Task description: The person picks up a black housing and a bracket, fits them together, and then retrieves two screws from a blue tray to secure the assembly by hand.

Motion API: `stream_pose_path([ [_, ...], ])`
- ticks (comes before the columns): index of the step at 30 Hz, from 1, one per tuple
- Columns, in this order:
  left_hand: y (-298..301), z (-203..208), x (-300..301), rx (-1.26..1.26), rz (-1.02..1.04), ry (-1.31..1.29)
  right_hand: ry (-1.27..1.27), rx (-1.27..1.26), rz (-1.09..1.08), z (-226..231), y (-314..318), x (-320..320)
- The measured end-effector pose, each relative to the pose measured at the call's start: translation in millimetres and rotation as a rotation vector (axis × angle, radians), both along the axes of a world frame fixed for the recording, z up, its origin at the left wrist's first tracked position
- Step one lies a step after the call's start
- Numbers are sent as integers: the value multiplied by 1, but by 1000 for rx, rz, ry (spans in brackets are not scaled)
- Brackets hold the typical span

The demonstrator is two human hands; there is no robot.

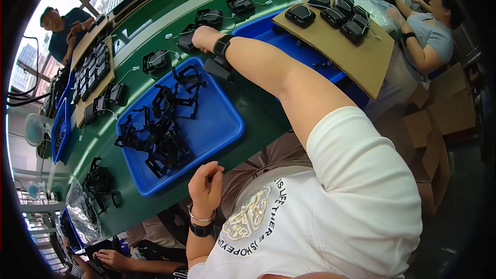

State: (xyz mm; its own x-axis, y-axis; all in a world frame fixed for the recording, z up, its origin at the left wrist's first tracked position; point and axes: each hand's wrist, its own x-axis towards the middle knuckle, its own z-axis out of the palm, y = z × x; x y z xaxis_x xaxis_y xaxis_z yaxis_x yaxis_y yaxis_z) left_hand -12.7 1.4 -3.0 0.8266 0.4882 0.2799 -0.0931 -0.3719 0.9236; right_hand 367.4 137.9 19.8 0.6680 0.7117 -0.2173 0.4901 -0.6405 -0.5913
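Observation:
My right hand (pixel 205 39) reaches far across the green table, its fingers curled over a black boxy unit with a white cable (pixel 186 41). The fingertips are hidden behind the hand. My left hand (pixel 205 188) is held low at the table's near edge, fingers curled in, with nothing visible in it. Between the two hands lies a blue tray (pixel 219 133), and in it a heap of black plastic brackets (pixel 164 124). Beneath my right wrist is a dark flat piece (pixel 218 68), partly covered.
More black units (pixel 156 62) with white cables line the table. At the right, a cardboard sheet (pixel 356 54) carrying several units rests over another blue tray (pixel 289 41). Co-workers (pixel 429 36) sit at right, far left and lower left. Loose brackets (pixel 98 183) lie near a clear plastic bag (pixel 82 212).

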Motion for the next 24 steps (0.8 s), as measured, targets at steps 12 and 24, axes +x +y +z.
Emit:
stream_pose_path([
  [12, -1, -3, 3, -74, 55, -41, -678, -11, 456, 110, -146, 40],
  [24, -7, -4, 6, -19, 28, 16, -843, -37, 63, 73, -272, 108],
])
